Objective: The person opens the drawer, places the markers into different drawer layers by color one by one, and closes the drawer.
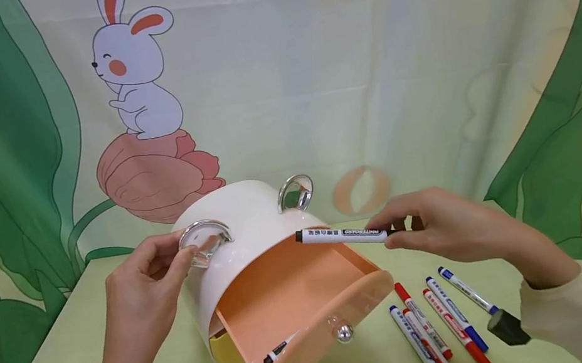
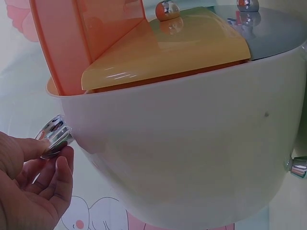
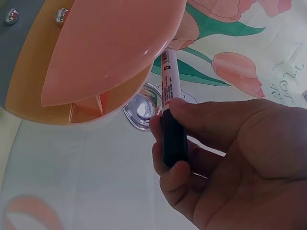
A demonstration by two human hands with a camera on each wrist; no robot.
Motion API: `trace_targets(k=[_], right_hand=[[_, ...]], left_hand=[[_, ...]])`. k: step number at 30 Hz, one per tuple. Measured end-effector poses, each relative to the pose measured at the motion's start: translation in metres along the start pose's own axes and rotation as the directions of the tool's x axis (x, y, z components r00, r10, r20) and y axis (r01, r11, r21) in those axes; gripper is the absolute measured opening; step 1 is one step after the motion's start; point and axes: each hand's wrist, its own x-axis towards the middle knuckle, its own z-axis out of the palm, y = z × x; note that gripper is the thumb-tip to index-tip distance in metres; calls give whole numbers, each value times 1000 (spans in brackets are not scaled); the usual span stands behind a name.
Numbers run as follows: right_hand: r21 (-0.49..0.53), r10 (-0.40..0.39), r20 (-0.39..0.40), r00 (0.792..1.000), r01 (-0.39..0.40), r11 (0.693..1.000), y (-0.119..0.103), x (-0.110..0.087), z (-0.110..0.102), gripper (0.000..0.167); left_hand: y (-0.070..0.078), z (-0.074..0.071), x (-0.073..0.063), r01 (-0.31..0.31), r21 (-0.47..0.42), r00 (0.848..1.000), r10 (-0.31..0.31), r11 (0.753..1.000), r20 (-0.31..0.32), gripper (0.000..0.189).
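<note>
A white rounded box (image 1: 250, 210) stands on the table with its top orange drawer (image 1: 290, 283) pulled out. My left hand (image 1: 144, 287) pinches the silver ring on the box's left side, a ring (image 2: 55, 136) that also shows in the left wrist view. Above the drawer's right part, my right hand (image 1: 441, 224) pinches a black whiteboard marker (image 1: 342, 235) by its black end (image 3: 173, 139); the marker lies nearly level, pointing left. Another black marker (image 1: 280, 349) lies inside the drawer at the front left, partly hidden by the drawer front (image 1: 321, 338).
Several red and blue markers (image 1: 446, 328) lie on the table right of the box. Beside them, a blue marker (image 1: 464, 287) lies near a dark block-like object (image 1: 507, 327) by the right sleeve. Below the orange drawer are yellow (image 2: 177, 48) and grey (image 2: 273, 31) drawers.
</note>
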Motion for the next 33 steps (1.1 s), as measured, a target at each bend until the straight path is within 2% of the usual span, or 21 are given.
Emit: trace_targets(k=[9, 16, 33], right_hand=[[41, -62, 87, 994, 59, 997, -8, 15, 8, 24], [5, -128, 91, 988, 129, 992, -12, 27, 16, 21], [-6, -187, 110, 976, 189, 982, -21, 41, 27, 18]], left_hand=[[0, 0, 0, 8, 4, 1000, -8, 1000, 2, 26], [-2, 0, 0, -3, -5, 1000, 3, 1000, -6, 25], [-1, 0, 1, 18, 20, 1000, -18, 1000, 3, 29]])
